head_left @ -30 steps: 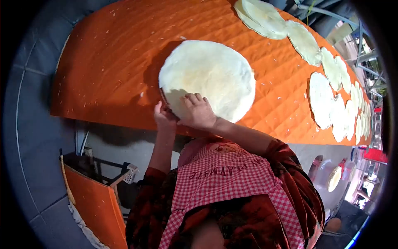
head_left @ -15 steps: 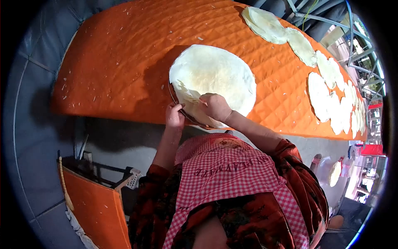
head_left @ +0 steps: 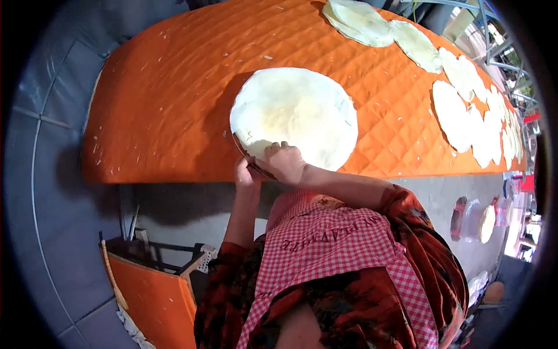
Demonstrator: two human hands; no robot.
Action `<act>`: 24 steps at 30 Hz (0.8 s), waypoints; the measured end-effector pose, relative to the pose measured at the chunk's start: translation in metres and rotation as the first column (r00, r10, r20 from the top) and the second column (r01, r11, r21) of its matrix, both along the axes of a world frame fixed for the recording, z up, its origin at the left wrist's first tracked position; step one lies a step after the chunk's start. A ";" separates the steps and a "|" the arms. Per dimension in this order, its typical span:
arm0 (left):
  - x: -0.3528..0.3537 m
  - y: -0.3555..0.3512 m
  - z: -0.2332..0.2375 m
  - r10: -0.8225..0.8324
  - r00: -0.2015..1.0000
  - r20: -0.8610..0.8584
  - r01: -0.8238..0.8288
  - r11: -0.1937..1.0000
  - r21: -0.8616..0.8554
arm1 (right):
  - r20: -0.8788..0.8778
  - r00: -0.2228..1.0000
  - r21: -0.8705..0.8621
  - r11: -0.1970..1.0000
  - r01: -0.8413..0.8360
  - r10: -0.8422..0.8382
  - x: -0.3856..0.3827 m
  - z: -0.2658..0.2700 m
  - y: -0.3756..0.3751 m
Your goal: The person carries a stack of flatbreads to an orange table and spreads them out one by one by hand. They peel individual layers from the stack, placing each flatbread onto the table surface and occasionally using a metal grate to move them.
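A large round pale flatbread (head_left: 296,110) lies on a round board whose dark rim (head_left: 239,148) shows at its near left edge, over the orange quilted cloth (head_left: 168,99). My right hand (head_left: 283,161) rests flat on the near edge of the flatbread, fingers curled on it. My left hand (head_left: 245,173) grips the board's rim just left of the right hand. Both arms reach out from my red patterned sleeves and checked apron (head_left: 325,244).
Several thin round flatbreads (head_left: 459,116) lie overlapping in a row along the far right of the cloth. An orange padded stool or board (head_left: 157,302) and a metal frame (head_left: 174,256) stand on the grey floor at lower left.
The flatbread's near edge, lifted and wrinkled half a second ago, now lies flat. My right hand has moved onto the near edge; my left hand has stayed at the rim.
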State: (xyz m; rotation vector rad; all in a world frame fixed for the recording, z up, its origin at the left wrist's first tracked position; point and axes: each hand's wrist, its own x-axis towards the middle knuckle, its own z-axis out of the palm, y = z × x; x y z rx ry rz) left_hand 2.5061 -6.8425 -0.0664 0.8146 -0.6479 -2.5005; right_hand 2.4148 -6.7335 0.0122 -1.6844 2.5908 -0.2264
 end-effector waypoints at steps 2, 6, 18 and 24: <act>0.001 0.008 0.022 -0.048 0.999 -0.001 0.048 0.996 0.076 | -0.018 0.995 0.073 0.993 -0.095 0.097 -0.003 0.007 -0.003; 0.000 -0.002 -0.026 -0.097 0.994 0.053 0.100 0.993 -0.057 | 0.103 0.982 0.145 0.975 -0.170 0.156 -0.018 0.025 -0.006; -0.015 -0.045 -0.054 0.073 0.947 0.313 -0.019 0.985 -0.171 | 0.512 0.751 -0.271 0.752 0.601 -0.416 -0.246 0.066 0.112; -0.004 -0.050 -0.016 0.120 0.925 0.361 -0.090 0.991 -0.098 | 0.763 0.391 -0.301 0.252 0.920 -0.515 -0.322 0.080 0.343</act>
